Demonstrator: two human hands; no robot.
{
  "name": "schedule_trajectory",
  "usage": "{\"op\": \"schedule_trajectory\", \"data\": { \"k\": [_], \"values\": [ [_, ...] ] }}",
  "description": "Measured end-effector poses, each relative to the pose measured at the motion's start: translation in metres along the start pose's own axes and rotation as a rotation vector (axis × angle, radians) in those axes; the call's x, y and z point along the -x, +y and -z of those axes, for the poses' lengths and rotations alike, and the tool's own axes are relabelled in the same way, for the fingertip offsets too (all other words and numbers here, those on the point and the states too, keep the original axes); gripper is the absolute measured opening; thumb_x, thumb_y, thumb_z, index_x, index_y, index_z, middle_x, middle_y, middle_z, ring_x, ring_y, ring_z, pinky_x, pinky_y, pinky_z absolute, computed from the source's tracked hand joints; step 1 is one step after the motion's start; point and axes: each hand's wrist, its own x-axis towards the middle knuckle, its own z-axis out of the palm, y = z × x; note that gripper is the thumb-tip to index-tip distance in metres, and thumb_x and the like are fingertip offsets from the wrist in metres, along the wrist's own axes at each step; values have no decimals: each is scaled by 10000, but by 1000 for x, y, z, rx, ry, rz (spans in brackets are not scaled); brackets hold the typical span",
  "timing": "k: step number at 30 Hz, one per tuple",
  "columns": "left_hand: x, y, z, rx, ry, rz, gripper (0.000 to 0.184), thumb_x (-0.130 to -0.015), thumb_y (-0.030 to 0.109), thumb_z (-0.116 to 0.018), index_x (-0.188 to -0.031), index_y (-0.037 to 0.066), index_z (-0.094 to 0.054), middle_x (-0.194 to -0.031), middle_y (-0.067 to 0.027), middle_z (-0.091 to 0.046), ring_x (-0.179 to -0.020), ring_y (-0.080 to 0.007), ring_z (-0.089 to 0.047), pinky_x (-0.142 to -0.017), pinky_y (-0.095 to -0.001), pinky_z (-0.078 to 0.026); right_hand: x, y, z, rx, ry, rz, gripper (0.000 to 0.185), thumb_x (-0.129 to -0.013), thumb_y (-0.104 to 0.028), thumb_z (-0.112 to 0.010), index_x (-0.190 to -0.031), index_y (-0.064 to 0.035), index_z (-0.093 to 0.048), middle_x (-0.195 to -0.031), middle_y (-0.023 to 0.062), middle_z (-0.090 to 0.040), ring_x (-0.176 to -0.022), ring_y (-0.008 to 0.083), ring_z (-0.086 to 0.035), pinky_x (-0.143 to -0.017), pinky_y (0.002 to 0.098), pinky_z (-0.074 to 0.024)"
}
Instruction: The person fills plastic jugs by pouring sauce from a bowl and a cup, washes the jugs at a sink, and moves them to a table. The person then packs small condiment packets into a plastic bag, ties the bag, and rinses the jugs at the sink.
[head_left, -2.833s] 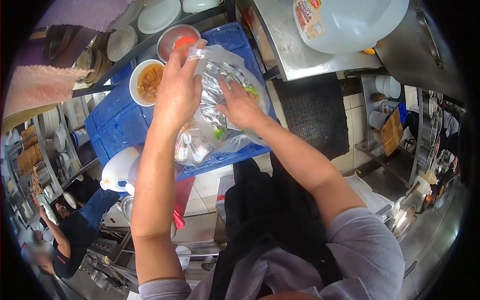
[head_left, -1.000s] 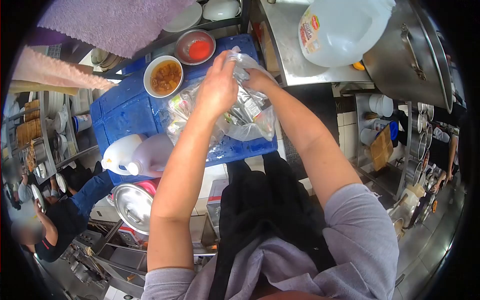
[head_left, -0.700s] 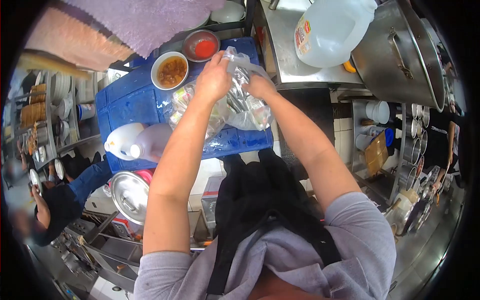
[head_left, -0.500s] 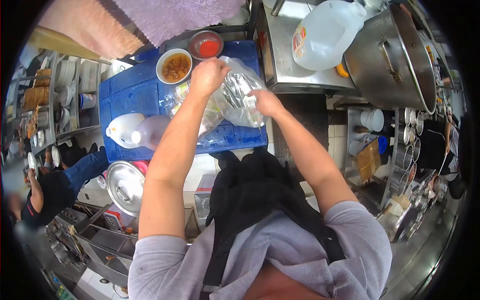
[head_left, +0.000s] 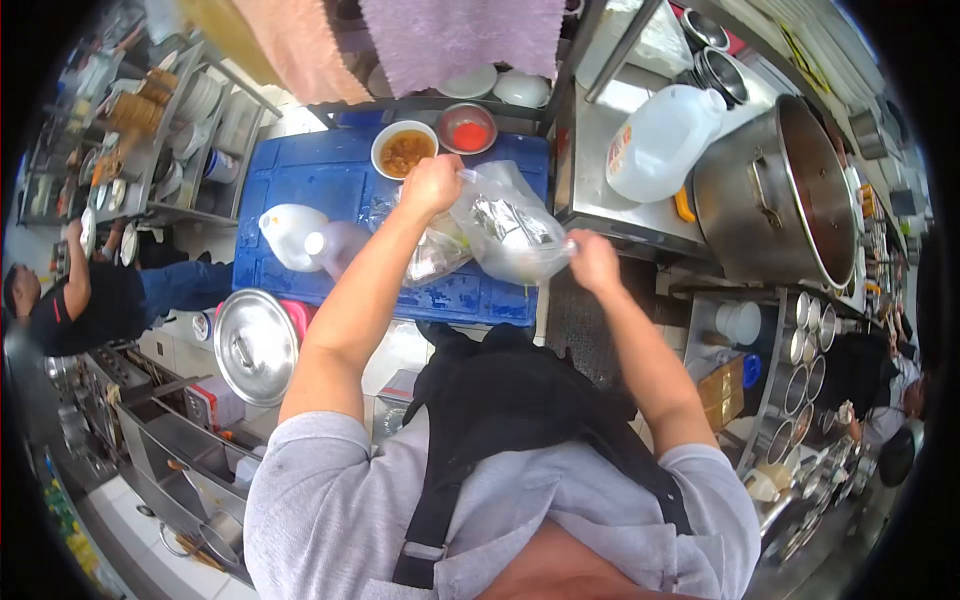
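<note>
My left hand is closed on the upper left edge of a clear plastic bag with shiny silver contents. The bag's lower right corner is pinched in my right hand, so the plastic is stretched between both hands. A second clear bag of wrapped items lies beneath my left wrist, on the blue plastic surface. Just beyond my left hand stand a white bowl of brown broth with chunks and a metal bowl holding something red.
Two plastic jugs lie at the left, one whitish and one purplish. A large clear jug and a big steel pot are at the right. Cloths hang ahead. Another person is at far left.
My right hand has moved right and pulled the bag's corner outward, spreading the plastic. My left hand keeps its hold on the opposite edge. The whole view has shifted.
</note>
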Motion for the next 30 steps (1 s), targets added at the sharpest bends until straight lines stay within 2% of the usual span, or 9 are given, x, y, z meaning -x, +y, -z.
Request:
{"op": "schedule_trajectory", "data": {
  "k": [4, 7, 9, 11, 13, 17, 23, 28, 30],
  "values": [
    [47, 26, 54, 345, -97, -167, 218, -816, 172, -658, -957, 11, -619, -1061, -161, -581, -1040, -312, -560, -963, -360, -432, 0, -30, 73, -48, 20, 166, 184, -800, -43, -566, -968, -51, -639, -973, 202, -647, -924, 422, -606, -805, 466, -480],
    [72, 49, 64, 570, 35, -416, 203, -801, 127, -681, -950, 36, -578, -1237, -125, -537, -1196, -273, -501, -1034, -394, -385, -1, -66, 106, -103, -75, 130, 195, -790, -24, -544, -976, -35, -605, -876, 236, -636, -883, 423, -615, -780, 431, -473],
    [73, 63, 62, 731, -11, -494, 163, -863, 123, -663, -973, 36, -580, -1152, -99, -597, -1166, -243, -538, -1017, -372, -403, -9, -81, 113, -107, -25, 177, 196, -786, -16, -527, -971, -29, -590, -864, 230, -635, -866, 411, -621, -775, 430, -475],
    [66, 74, 48, 981, -134, -351, 220, -916, 183, -654, -1047, 17, -593, -1015, -41, -632, -1025, -109, -567, -916, -291, -459, -18, -102, 119, -131, -25, 214, 189, -781, -13, -519, -959, -23, -583, -862, 228, -634, -867, 408, -622, -775, 429, -474],
    [56, 75, 35, 1162, -95, -297, 209, -925, 205, -656, -1027, 33, -597, -959, 0, -609, -922, -79, -548, -837, -273, -471, -24, -122, 121, -173, 8, 261, 183, -776, -10, -511, -946, -17, -577, -861, 226, -633, -867, 404, -622, -776, 429, -473],
    [65, 78, 67, 1533, 4, -376, 233, -923, 218, -659, -1050, 39, -580, -1138, -66, -592, -1085, -135, -521, -987, -318, -391, -28, -154, 140, -147, 22, 308, 196, -751, -3, -483, -929, -10, -566, -833, 219, -624, -856, 392, -622, -770, 428, -469],
    [87, 76, 100, 1416, -209, -335, 676, -905, 232, -697, -1444, 0, -361, -1072, -32, -592, -942, -117, -556, -881, -294, -466, -30, -165, 156, -260, 20, 267, 217, -737, -3, -467, -931, -10, -563, -822, 210, -623, -843, 381, -623, -759, 434, -468],
    [67, 87, 84, 936, -293, -187, 580, -830, 170, -748, -1327, 38, -478, -990, 4, -580, -783, -47, -505, -663, -237, -453, -21, -216, 148, -110, 66, 504, 217, -780, -45, -542, -994, -56, -574, -847, 212, -635, -850, 419, -625, -756, 470, -479],
    [56, 91, 59, 1050, -81, -243, 223, -832, 184, -729, -997, 67, -637, -788, 49, -559, -642, -25, -450, -541, -228, -385, -21, -226, 153, -35, 18, 506, 266, -772, -26, -544, -1032, -64, -582, -871, 201, -636, -871, 405, -625, -766, 464, -483]
  ]
}}
